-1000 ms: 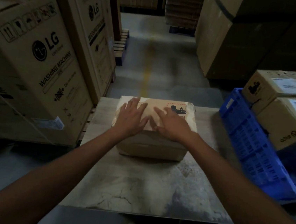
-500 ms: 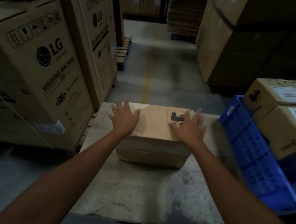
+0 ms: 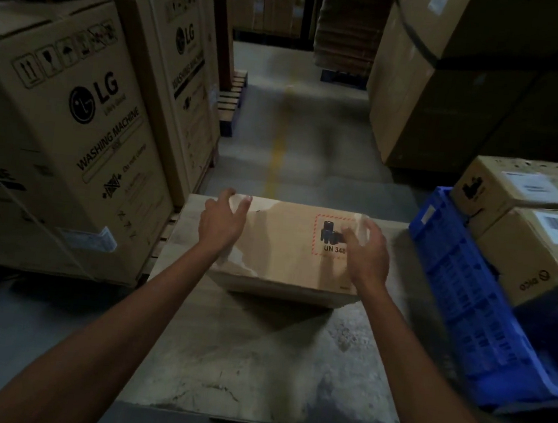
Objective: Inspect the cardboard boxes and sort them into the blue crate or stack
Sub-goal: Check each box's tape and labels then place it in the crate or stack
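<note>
Flanking the cardboard box [image 3: 287,246], both hands' grips spread open; blue crate [image 3: 468,300] crowds right.

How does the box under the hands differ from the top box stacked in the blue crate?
The box on the table lies between both hands, with a red-bordered UN battery mark on top; the top crate box is untouched, with a white label on top. The table box sits alone; the crate box rests on another box. Both are brown cardboard, closed.

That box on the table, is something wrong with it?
Yes. The cardboard box has a pale, scuffed patch on its left near corner, as if the top layer peeled. Its near edge also seems lifted off the table.
</note>
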The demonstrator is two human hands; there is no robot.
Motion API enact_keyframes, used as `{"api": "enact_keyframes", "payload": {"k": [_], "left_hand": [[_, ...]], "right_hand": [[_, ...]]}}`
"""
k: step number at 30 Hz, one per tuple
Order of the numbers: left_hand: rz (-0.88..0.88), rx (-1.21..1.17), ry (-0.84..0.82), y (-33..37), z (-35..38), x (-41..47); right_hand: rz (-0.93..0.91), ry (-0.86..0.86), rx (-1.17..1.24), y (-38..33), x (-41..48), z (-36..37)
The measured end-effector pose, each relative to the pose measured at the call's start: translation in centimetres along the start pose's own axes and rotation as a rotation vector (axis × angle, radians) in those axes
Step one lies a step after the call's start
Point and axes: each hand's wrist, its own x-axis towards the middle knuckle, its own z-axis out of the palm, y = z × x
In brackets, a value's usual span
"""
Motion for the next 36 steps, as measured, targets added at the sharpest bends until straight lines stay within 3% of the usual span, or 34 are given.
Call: {"api": "enact_keyframes", "payload": {"k": [5, 12, 17, 19, 21, 23, 25, 29, 36], "left_hand": [[-0.050, -0.224, 0.037, -0.6, 0.5, -2.3], [-0.141, -0.165, -0.032, -5.1, 3.5, -8.4], [-0.089, -0.169, 0.020, -7.9, 3.2, -12.4], [0.064, -0.032, 0.079, -8.5, 2.7, -12.6], [0.278, 0.130, 0.126, -8.1, 2.5, -12.1], [0.478, 0.257, 0.075, -7.0, 3.0, -11.0], [0.575, 0.395, -0.086, -6.0, 4.0, -9.4], [0.408, 0.571, -0.388, -5.7, 5.3, -7.0], [0.440, 0.618, -0.384, -7.0, 4.6, -8.2]], "right_hand": [[0.097, 0.169, 0.026, 0.2, -0.3, -0.2], [0.284, 0.057, -0.150, 5.5, -4.9, 2.2], [0.131, -0.002, -0.381, 8.3, -8.0, 2.4], [0.042, 0.017, -0.578, 8.2, -8.2, 2.8], [-0.165, 0.008, -0.678, 7.1, -8.6, 4.1], [-0.395, -0.151, -0.657, 5.7, -8.6, 6.2], [-0.534, -0.351, -0.743, 4.5, -7.8, 8.3], [-0.503, -0.553, -0.909, 4.0, -5.0, 10.3], [-0.514, -0.635, -0.948, 4.1, -5.9, 9.7]]}}
